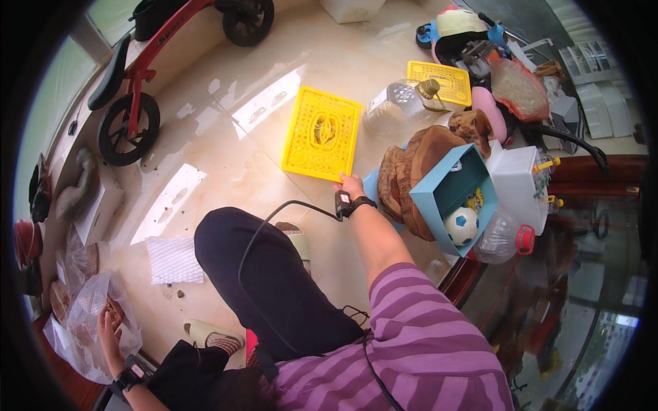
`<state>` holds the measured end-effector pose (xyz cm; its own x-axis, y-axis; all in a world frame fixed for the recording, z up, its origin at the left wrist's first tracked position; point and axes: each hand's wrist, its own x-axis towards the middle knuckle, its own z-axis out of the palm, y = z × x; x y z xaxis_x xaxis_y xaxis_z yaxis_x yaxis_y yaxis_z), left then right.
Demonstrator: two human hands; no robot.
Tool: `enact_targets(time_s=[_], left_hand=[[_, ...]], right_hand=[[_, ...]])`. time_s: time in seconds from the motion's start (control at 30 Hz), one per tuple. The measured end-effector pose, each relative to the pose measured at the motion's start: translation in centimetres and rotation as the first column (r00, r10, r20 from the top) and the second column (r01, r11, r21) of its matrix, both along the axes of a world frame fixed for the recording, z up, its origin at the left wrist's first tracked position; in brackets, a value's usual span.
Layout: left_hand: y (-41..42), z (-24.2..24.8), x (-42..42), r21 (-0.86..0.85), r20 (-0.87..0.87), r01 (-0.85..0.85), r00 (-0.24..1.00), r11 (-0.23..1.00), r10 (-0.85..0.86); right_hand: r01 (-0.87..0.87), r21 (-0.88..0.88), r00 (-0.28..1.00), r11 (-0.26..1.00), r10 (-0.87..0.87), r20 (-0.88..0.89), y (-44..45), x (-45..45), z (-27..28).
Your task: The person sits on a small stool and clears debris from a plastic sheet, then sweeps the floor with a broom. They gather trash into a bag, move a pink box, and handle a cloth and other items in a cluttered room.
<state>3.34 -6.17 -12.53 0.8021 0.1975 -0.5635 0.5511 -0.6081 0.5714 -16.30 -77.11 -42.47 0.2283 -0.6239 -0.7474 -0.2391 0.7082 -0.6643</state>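
My right hand (351,186) grips the near corner of a yellow perforated plastic basket (320,133); its patterned face with an oval opening is turned up to me. At the lower left, my left hand (109,331) has its fingers extended against a clear bubble-wrap bundle (90,339). A brown object (116,312) shows inside the wrap beside those fingers; whether they press on it is hard to see. A second yellow basket (447,77) lies farther off, behind a large clear plastic bottle (393,105).
To the right stand wooden slabs (432,154), a light-blue box (446,187) holding a toy soccer ball (461,226), and a red-handled bottle (498,239). A red balance bike (134,97) leans at the left. White foam sheet (174,260) lies on the tiled floor (226,169).
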Motion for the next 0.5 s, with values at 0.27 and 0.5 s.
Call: enact_targets(time_s=[0.27, 0.5], left_hand=[[0.2, -5.0, 0.6, -0.15, -0.063, 0.009, 0.998, 0.989, -0.018], [-1.2, -8.3, 1.9, -0.197, -0.034, 0.075, 0.996, 0.977, -0.083]], right_hand=[[-0.208, 0.085, 0.897, 0.974, 0.155, 0.413, 0.9, -0.8, 7.0], [-0.314, 0.03, 0.807, 0.949, 0.251, 0.535, 1.5, -6.2, 20.4]])
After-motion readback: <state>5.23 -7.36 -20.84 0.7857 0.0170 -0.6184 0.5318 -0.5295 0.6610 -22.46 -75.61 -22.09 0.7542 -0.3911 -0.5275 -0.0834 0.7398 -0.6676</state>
